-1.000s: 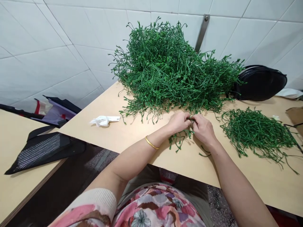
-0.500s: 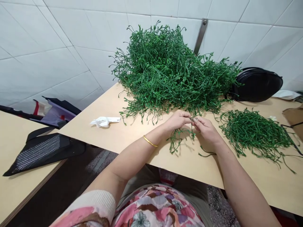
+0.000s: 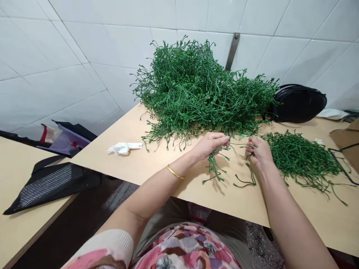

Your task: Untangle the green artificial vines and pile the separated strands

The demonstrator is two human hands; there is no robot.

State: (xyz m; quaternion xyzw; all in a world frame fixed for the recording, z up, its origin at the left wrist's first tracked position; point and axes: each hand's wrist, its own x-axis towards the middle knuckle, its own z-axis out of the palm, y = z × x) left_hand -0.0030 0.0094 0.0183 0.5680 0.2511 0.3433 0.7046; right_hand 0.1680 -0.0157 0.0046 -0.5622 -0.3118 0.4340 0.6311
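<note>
My left hand (image 3: pixel 211 145) is closed on a small bunch of green plastic stems (image 3: pixel 214 164), which hangs below its fingers over the table. To its right, my right hand (image 3: pixel 259 150) is closed around thin green stems; one thin stem reaches into the gap between the hands. Loose stems (image 3: pixel 246 183) lie on the table just below my right hand. Behind both hands rises a large heap of green stems with budded tips (image 3: pixel 196 89). A smaller, flatter pile of stems (image 3: pixel 303 155) lies right of my right hand.
A black round bag (image 3: pixel 301 104) stands at the back right, near a cardboard box (image 3: pixel 346 140). A crumpled white tissue (image 3: pixel 122 148) lies on the table (image 3: pixel 98 160) at left. A black mesh bag (image 3: pixel 47 183) is on the lower left surface. Tiled wall behind.
My hands have moved apart, the right one going right. More loose stems now show on the table below my right hand. The view has shifted slightly.
</note>
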